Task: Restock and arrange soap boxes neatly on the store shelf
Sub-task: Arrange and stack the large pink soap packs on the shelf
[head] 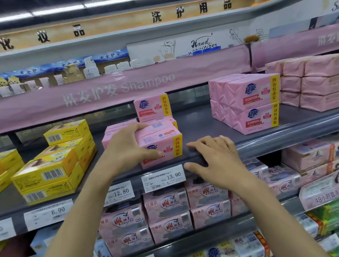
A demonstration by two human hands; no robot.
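Head view, single frame.

Left arm: forearm rises from lower left, bare, wrist slightly bent back. Left hand (128, 148) clamps the left front corner of the pink soap pack (162, 144). Its fingers (140, 126) are curled over the pack's top face and close together, and the thumb lies flat across the front face, tip near the lower red label. Firm grip, top to front.

The pink soap pack sits at the front of the grey shelf (272, 137), roughly mid-width, with its lower edge at the shelf's front lip. I cannot tell whether it is fully set down or slightly raised. More pink packs (119, 127) lie directly behind it, touching, and one upright pink pack (152, 108) stands further back.

Right arm: forearm enters from lower right, angled up and inward. Right hand (213, 159) lies palm down on the shelf's front lip, just right of the held pack and apart from it. Its fingers are relaxed and slightly spread, holding nothing, with fingertips pointing left along the edge. The thumb hangs below the lip, touching the rail beside the 13.90 price tag (163, 179).

Surroundings, same shelf: yellow boxes (48, 173) stacked at left, and a two-high pink stack (253, 107) at right, well apart from the hands. Pink Shampoo banner (117, 90) above. Pink packs (168, 216) fill the lower shelf.
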